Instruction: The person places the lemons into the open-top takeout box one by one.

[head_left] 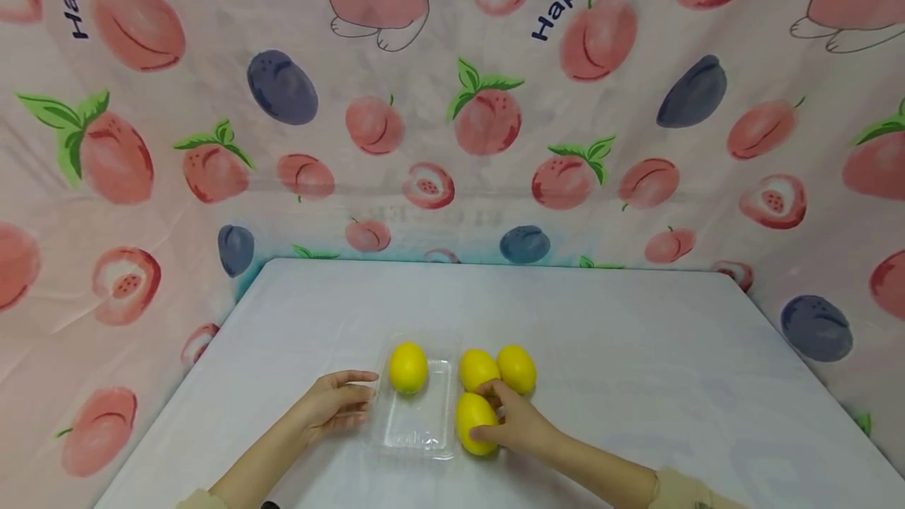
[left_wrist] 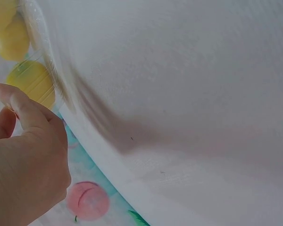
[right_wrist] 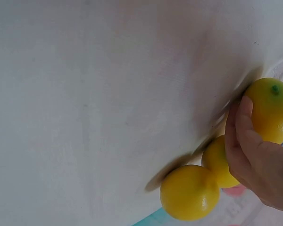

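A clear plastic container [head_left: 417, 415] sits on the table with one yellow lemon [head_left: 408, 368] in its far left part. At its left wall is my left hand [head_left: 338, 404], fingers loosely extended along the edge; in the left wrist view that hand [left_wrist: 30, 141] shows beside the see-through plastic. Right of the container, my right hand [head_left: 519, 421] grips a second lemon [head_left: 474, 424] between thumb and fingers. The right wrist view shows this lemon [right_wrist: 273, 110] with a green stem tip. Just beyond it, two more lemons, one nearer [head_left: 478, 368] and one farther right [head_left: 517, 369], lie side by side.
The white table [head_left: 636, 336] runs back to a pink fabric backdrop [head_left: 438, 100] printed with peaches and rabbits. The same cloth hangs along both sides of the table. A small dark object [head_left: 270, 505] shows at the bottom by my left forearm.
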Demonstrator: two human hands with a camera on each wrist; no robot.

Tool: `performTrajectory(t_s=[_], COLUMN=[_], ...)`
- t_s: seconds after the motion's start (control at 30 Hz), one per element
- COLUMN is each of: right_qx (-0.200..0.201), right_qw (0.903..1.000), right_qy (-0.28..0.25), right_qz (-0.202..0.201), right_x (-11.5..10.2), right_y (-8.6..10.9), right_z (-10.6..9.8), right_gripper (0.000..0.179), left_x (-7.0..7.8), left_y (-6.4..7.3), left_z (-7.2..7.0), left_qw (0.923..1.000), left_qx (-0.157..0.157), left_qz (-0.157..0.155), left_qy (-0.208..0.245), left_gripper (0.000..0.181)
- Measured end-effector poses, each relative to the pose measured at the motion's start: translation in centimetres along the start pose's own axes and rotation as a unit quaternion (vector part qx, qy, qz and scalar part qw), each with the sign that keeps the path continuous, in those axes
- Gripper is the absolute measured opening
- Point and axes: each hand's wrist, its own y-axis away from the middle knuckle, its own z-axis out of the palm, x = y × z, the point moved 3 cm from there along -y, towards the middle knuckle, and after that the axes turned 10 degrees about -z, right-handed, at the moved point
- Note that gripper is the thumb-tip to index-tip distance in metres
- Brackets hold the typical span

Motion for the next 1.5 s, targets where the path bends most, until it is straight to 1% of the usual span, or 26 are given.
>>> performTrajectory(t_s=[0.23,0.43,0.7,0.9,1.17,1.27,1.5], right_qx=[0.016,0.019,0.017,0.021,0.045,0.046,0.044], right_qw=[0.9998,0.9997,0.9998,0.9998,0.9989,0.9988,0.9988], right_qy=[0.000,-0.010,-0.007,-0.003,-0.005,-0.009,-0.020], right_qz=[0.009,0.006,0.005,0.005,0.009,0.012,0.011], right_x=[0.1,0.0,-0.3,-0.3,-0.6,-0.8,-1.2], right_y=[-0.1,0.2,0.5,0.8,1.2,1.3,1.4], right_z=[0.0,-0.3,-0.8,-1.2,-1.9,-2.1,-2.6], right_gripper=[0.049,0.049,0.050,0.049,0.049,0.049,0.050], left_x=[-0.1,-0.1,-0.1,-0.2,0.1,0.1,0.1], left_y=[-0.1,0.0,-0.1,-0.1,-0.1,-0.1,-0.2], left_z=[0.2,0.2,0.0,0.0,0.1,0.2,0.3], left_qw=[1.0000,0.9999,1.0000,1.0000,0.9998,0.9997,0.9998], left_qx=[0.005,0.012,0.006,0.004,0.016,0.020,0.016], left_qz=[-0.002,-0.004,-0.003,0.002,0.000,-0.001,-0.001], left_qy=[0.004,0.003,0.003,-0.009,-0.013,-0.014,-0.013], left_gripper=[0.044,0.042,0.047,0.047,0.044,0.043,0.042])
